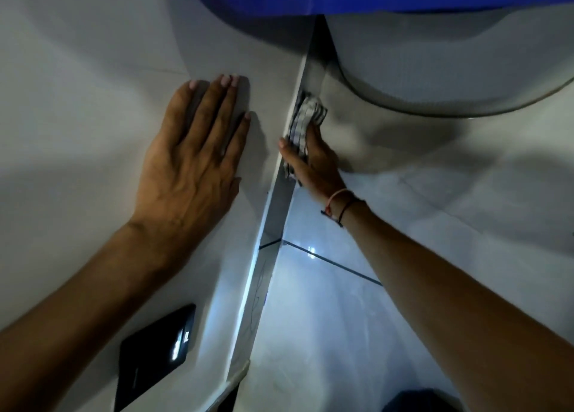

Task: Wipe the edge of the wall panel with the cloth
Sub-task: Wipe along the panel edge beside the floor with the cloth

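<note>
Your left hand (pixel 192 151) flat and released on the wall panel (pixel 93 101), your right hand (pixel 310 160) grasping the striped cloth (pixel 306 116) against the panel edge (pixel 273 200), black switch plate (pixel 155 354) near left.

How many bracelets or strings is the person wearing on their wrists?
2, both on the right wrist, beside the right hand holding the cloth: a pinkish band and a darker string just behind it. The left hand has a bare wrist; undersides are hidden.
</note>
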`<state>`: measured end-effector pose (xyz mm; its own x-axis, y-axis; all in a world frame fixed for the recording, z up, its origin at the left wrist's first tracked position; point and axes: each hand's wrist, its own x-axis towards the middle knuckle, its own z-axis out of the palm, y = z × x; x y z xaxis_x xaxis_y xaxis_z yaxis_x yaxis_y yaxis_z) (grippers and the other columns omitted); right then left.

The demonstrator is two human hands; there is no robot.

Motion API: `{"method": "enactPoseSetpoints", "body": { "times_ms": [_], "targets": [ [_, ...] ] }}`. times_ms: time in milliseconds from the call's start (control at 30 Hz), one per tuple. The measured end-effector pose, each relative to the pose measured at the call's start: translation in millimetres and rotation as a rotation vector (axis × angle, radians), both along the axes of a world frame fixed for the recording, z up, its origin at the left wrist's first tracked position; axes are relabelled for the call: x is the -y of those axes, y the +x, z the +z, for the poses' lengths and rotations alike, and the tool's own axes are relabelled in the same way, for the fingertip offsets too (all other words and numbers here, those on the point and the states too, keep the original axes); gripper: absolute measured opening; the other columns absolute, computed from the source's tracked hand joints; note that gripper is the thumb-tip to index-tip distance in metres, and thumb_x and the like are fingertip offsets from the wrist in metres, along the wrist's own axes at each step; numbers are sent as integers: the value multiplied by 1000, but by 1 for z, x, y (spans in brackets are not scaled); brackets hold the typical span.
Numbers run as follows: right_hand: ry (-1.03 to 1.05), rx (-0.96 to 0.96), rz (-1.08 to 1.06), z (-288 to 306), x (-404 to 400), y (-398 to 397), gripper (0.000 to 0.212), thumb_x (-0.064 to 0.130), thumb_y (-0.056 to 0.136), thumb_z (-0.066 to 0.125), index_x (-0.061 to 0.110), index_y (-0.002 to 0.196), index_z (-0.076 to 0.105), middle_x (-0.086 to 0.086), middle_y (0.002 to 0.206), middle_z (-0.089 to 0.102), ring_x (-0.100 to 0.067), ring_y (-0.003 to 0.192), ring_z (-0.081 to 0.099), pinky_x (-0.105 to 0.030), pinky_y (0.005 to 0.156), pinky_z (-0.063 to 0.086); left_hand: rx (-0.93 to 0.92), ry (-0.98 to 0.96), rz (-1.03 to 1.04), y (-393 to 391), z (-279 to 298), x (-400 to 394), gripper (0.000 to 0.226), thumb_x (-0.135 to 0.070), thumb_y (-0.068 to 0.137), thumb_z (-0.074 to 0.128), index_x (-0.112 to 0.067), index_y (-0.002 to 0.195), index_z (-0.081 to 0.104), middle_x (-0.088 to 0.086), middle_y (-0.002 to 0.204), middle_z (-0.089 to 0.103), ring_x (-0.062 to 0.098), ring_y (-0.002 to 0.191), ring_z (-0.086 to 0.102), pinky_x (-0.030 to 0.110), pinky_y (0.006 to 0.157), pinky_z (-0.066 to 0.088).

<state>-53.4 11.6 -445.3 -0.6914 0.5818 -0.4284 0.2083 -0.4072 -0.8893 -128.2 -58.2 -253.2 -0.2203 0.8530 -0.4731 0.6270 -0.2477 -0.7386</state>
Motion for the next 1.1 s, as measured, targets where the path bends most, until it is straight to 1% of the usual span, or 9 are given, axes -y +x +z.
{"method": "enactPoseSetpoints", "body": {
  "times_ms": [67,167,300,400,600,700,867,967,1100],
  "targets": [
    [-26,-48,-11,4,40,9,79,31,101,62,8,164,21,-11,171,30,-21,159,31,-41,132,26,0,13,9,3,-5,14,85,-51,103,34,-4,167,3,30,171,-5,41,161,-1,52,124,-13],
    [-257,-90,-4,15,118,34,86,31,100,63,20,167,10,2,175,19,10,151,23,-12,126,25,48,50,64,15,-5,42,87,-52,102,37,-4,167,4,28,172,-6,39,161,-3,48,125,-15],
    [-377,61,138,42,245,77,98,65,89,61,39,165,5,14,175,14,-3,160,19,-37,131,29,141,52,115,31,3,100,83,-44,99,54,2,163,26,30,170,11,42,160,13,50,129,-2],
    [-294,33,223,50,286,95,103,65,90,57,30,167,-2,9,177,7,-2,161,16,-34,134,20,177,70,93,38,15,148,71,-36,100,56,5,156,39,31,168,21,43,158,22,54,129,10],
    [-276,-15,-181,16,217,36,86,49,98,54,18,167,12,3,177,11,-8,164,11,-39,135,13,134,99,85,54,30,197,78,-55,106,40,3,157,39,26,168,26,40,157,26,55,128,18],
    [-183,-34,-251,23,268,38,89,53,97,48,15,167,7,1,178,3,-8,165,4,-42,136,9,132,169,82,59,27,208,81,-59,105,40,4,156,41,26,167,30,41,156,29,56,127,24],
    [-308,51,99,76,446,110,108,87,82,40,37,162,-14,11,176,-14,-10,164,-11,-44,135,6,155,204,62,64,26,228,92,-66,103,38,7,159,31,28,167,28,42,156,28,54,127,24],
    [-322,-11,-68,58,405,91,117,87,78,48,24,167,8,6,177,9,-9,164,10,-42,135,15,179,219,76,63,37,240,99,-69,101,39,7,161,22,31,167,25,45,156,25,55,127,20],
    [-141,53,-197,11,300,58,98,70,85,47,19,166,20,3,175,21,-8,162,19,-40,134,17,161,188,91,64,45,244,124,-69,84,68,8,162,11,31,169,18,44,158,18,52,129,12]
  ]
}}
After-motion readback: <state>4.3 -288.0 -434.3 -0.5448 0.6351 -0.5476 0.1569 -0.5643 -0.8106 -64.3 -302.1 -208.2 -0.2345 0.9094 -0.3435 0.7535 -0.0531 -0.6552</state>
